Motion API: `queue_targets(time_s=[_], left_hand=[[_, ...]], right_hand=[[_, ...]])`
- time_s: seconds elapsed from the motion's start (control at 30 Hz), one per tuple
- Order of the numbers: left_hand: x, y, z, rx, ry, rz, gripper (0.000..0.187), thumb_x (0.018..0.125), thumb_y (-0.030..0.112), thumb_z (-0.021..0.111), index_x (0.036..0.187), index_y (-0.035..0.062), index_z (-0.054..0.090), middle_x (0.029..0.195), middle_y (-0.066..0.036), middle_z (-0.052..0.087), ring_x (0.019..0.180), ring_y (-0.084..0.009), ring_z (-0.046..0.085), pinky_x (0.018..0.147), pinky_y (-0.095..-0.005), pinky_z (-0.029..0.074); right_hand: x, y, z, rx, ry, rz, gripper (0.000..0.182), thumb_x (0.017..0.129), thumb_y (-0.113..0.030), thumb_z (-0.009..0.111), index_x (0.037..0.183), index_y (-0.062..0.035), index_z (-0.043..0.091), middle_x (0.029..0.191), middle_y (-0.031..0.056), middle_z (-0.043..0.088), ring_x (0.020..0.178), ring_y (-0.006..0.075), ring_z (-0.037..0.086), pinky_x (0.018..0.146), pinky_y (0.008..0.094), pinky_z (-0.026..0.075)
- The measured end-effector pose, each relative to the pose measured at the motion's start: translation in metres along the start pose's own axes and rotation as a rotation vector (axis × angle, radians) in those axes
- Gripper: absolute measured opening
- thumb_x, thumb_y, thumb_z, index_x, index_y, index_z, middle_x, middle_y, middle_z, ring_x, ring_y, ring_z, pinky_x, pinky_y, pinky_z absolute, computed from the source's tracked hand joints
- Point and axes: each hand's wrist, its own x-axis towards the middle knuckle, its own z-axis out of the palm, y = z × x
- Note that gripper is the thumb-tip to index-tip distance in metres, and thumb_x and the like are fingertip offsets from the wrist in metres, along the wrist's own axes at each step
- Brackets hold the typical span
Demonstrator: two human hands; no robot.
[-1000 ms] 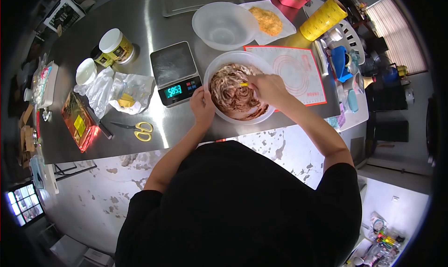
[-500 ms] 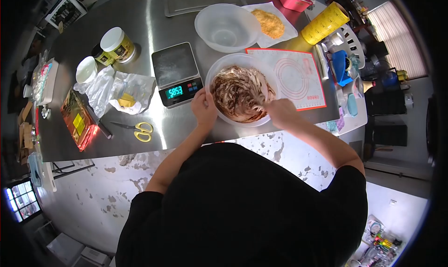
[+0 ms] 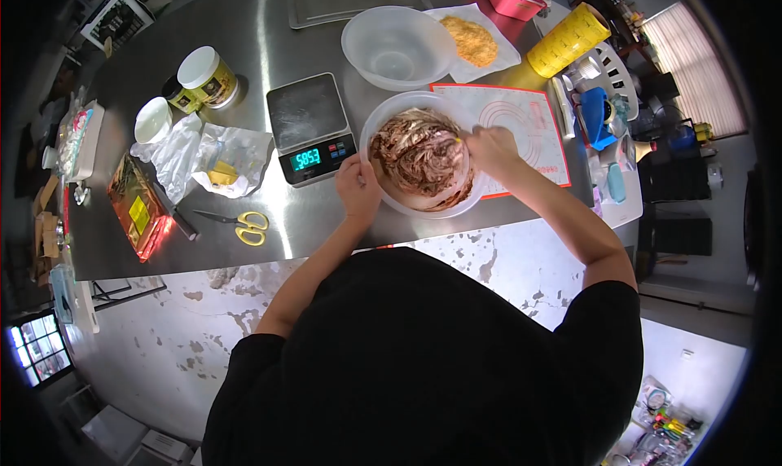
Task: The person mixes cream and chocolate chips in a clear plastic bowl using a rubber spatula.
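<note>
A translucent plastic bowl (image 3: 377, 181) holds a streaky mix (image 3: 419, 152) of dark brown and pale cream, partly blended. My left hand (image 3: 357, 185) is closed on the bowl's left rim. Over the right rim, my right hand (image 3: 491, 150) is closed around a stirring utensil whose head is down in the mix; its kind is not clear. Beneath the bowl's right side lies a red-edged baking mat (image 3: 542, 144). A digital scale (image 3: 308, 120) reading 585.3 stands left of the bowl.
Behind stands another translucent bowl (image 3: 395, 46), beside orange-yellow crumbs (image 3: 472, 42) on white paper and a yellow roll (image 3: 568, 38). Leftward are yellow-handled scissors (image 3: 251, 228), an opened wrapper (image 3: 220, 160), lidded jars (image 3: 208, 79), a white cup (image 3: 152, 121) and a red-gold foil packet (image 3: 138, 213).
My right hand has moved up and slightly right along the bowl's rim, and the swirls in the mix have shifted. My left hand stays at the left rim.
</note>
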Motion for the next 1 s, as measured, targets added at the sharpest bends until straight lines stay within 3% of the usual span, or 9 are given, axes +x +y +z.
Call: queue_targets(time_s=[0.1,0.2,0.27,0.33,0.47,0.67,0.73,0.83,1.0], left_hand=[[0.001,-0.003,-0.001,0.014,-0.004,-0.035,0.017,0.078,0.009,0.051,0.072,-0.0037,0.060,0.084,-0.012,0.061,0.071,-0.0235,0.057,0.063,-0.0308,0.043],[0.000,-0.004,-0.001,0.029,-0.029,-0.060,0.019,0.081,0.009,0.050,0.073,-0.0049,0.060,0.087,-0.013,0.061,0.076,-0.0204,0.058,0.067,-0.0278,0.044],[0.000,-0.005,0.001,0.000,-0.040,-0.085,0.019,0.081,0.009,0.051,0.073,-0.0049,0.060,0.087,-0.013,0.061,0.076,-0.0201,0.058,0.067,-0.0280,0.044],[-0.001,-0.007,0.001,-0.010,-0.016,0.000,0.015,0.075,0.008,0.052,0.068,-0.0029,0.059,0.081,-0.013,0.061,0.066,-0.0262,0.057,0.058,-0.0345,0.042],[0.000,-0.005,-0.007,0.011,-0.087,0.033,0.014,0.075,0.007,0.052,0.066,-0.0028,0.057,0.081,-0.013,0.060,0.067,-0.0264,0.057,0.058,-0.0335,0.042],[0.006,0.001,-0.010,-0.021,0.027,-0.035,0.017,0.077,0.006,0.050,0.067,-0.0048,0.057,0.084,-0.015,0.060,0.071,-0.0250,0.058,0.060,-0.0317,0.044],[0.005,-0.002,-0.010,-0.020,0.028,-0.043,0.016,0.077,0.006,0.050,0.068,-0.0051,0.058,0.085,-0.015,0.061,0.071,-0.0254,0.058,0.060,-0.0317,0.044],[0.001,-0.004,-0.011,-0.026,0.019,-0.061,0.016,0.077,0.006,0.050,0.070,-0.0054,0.058,0.086,-0.015,0.061,0.071,-0.0259,0.058,0.060,-0.0320,0.044],[-0.004,-0.001,-0.013,-0.007,-0.011,-0.035,0.016,0.077,0.006,0.050,0.071,-0.0049,0.059,0.086,-0.015,0.061,0.071,-0.0253,0.058,0.059,-0.0322,0.044]], right_hand=[[-0.031,-0.016,-0.008,0.011,-0.229,-0.027,0.015,0.073,-0.009,0.050,0.085,-0.0083,0.059,0.072,0.0099,0.061,0.070,0.0251,0.061,0.059,0.0347,0.049],[-0.051,-0.046,-0.032,0.135,-0.299,-0.157,0.017,0.073,-0.008,0.048,0.086,-0.0077,0.059,0.071,0.0105,0.061,0.069,0.0248,0.062,0.057,0.0352,0.049],[-0.041,-0.059,-0.026,0.221,-0.189,-0.180,0.019,0.073,-0.007,0.048,0.088,-0.0082,0.059,0.072,0.0108,0.062,0.069,0.0250,0.062,0.057,0.0352,0.049],[-0.025,-0.065,-0.011,0.307,-0.075,-0.209,0.021,0.073,-0.006,0.047,0.089,-0.0088,0.059,0.073,0.0112,0.062,0.069,0.0251,0.062,0.057,0.0351,0.049],[0.027,-0.034,0.008,0.067,0.136,-0.043,0.024,0.072,-0.006,0.048,0.093,-0.0102,0.059,0.072,0.0106,0.060,0.067,0.0242,0.061,0.056,0.0343,0.049],[-0.011,0.000,0.009,-0.104,0.019,-0.096,0.027,0.072,-0.008,0.050,0.097,-0.0121,0.060,0.071,0.0087,0.060,0.066,0.0242,0.061,0.055,0.0338,0.049],[-0.035,-0.014,0.003,0.103,-0.110,-0.127,0.022,0.071,-0.007,0.050,0.090,-0.0095,0.060,0.067,0.0093,0.060,0.065,0.0247,0.061,0.054,0.0350,0.048],[-0.049,-0.052,-0.013,0.161,-0.164,-0.176,0.021,0.071,-0.006,0.050,0.089,-0.0089,0.059,0.066,0.0104,0.060,0.065,0.0250,0.061,0.055,0.0364,0.047],[-0.001,-0.070,-0.012,0.272,-0.031,-0.163,0.021,0.072,-0.006,0.048,0.090,-0.0061,0.058,0.069,0.0127,0.061,0.067,0.0267,0.061,0.058,0.0367,0.048]])
